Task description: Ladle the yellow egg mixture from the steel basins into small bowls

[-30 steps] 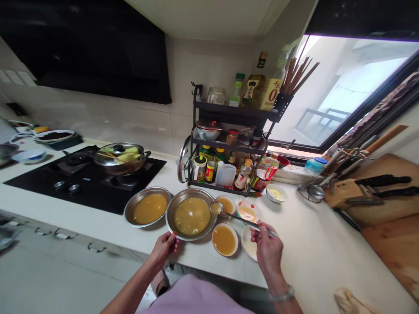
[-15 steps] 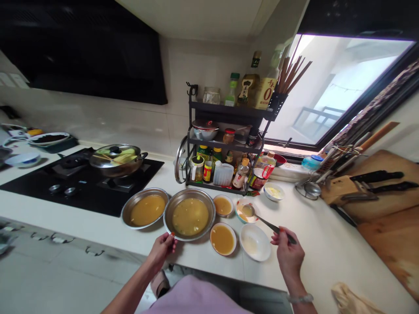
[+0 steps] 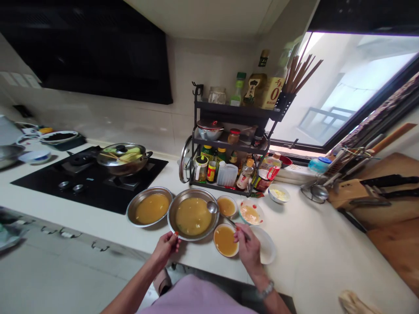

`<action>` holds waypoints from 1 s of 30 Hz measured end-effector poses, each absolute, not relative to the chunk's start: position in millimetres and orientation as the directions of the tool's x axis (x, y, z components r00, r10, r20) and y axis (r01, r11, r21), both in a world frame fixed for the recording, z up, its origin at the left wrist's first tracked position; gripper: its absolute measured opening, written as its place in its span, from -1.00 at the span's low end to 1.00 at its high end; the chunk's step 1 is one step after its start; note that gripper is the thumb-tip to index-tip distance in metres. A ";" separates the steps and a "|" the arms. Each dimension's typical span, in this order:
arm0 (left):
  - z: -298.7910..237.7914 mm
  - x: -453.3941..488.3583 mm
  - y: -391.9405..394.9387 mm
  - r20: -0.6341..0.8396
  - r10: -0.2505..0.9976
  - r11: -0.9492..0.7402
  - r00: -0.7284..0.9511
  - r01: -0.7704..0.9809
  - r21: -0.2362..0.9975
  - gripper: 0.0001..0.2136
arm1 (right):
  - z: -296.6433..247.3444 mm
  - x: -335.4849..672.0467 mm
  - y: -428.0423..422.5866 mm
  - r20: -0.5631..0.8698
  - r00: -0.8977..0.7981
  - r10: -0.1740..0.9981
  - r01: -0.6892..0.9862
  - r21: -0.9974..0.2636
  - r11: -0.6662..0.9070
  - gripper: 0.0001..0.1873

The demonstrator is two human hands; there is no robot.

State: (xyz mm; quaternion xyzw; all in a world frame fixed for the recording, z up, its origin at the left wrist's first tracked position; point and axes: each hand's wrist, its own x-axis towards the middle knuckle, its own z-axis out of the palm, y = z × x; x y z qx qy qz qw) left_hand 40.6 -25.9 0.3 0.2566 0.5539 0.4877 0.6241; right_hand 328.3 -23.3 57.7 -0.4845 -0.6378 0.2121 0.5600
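Observation:
My left hand (image 3: pixel 167 249) pinches the near rim of a round metal bowl (image 3: pixel 179 234) filled with yellowish-brown liquid. In my right hand (image 3: pixel 248 249) is the handle of a metal ladle (image 3: pixel 212 207), its head over the right side of that bowl. A second metal bowl (image 3: pixel 129 213) of similar liquid stands to the left. Beside the ladle are a small bowl of brownish liquid (image 3: pixel 227 206) and another one nearer me (image 3: pixel 225 240). A red-patterned bowl (image 3: pixel 251 213) holds some liquid. A white bowl (image 3: pixel 267 246) is partly hidden behind my right hand.
A lidded pan (image 3: pixel 123 159) sits on the black cooktop (image 3: pixel 94 192) at left. Behind the bowls stands a black rack (image 3: pixel 235 109) with bottles and jars. A small bowl with pale pieces (image 3: pixel 279 194), a knife block (image 3: pixel 348 192) and a cloth (image 3: pixel 355 302) are at right.
My right hand has carried the ladle leftward from the red-patterned bowl to the metal bowl. The red-patterned bowl now shows more liquid. My left hand stays on the metal rim.

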 end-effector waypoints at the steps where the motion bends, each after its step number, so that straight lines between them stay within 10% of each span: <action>1: 0.2 40.6 -25.8 -0.443 0.892 0.394 -0.087 -0.326 0.859 -0.59 | 52.5 319.7 -19.9 0.500 0.051 0.864 0.380 -0.810 0.446 -0.76; 10: -4.8 39.1 -25.4 -0.444 0.892 0.396 -0.082 -0.329 0.857 -0.55 | 33.2 301.5 5.4 0.493 -0.025 0.870 0.441 -0.776 0.452 -0.72; 20: -6.1 38.8 -24.4 -0.439 0.895 0.392 -0.084 -0.324 0.861 -0.60 | 40.8 296.6 -3.7 -0.003 0.332 0.943 -0.030 -1.000 0.007 -0.61; 30: -7.3 39.0 -25.0 -0.448 0.890 0.396 -0.085 -0.346 0.851 -0.63 | 61.5 306.2 -11.7 -0.058 0.403 0.913 -0.154 -0.988 0.005 -0.57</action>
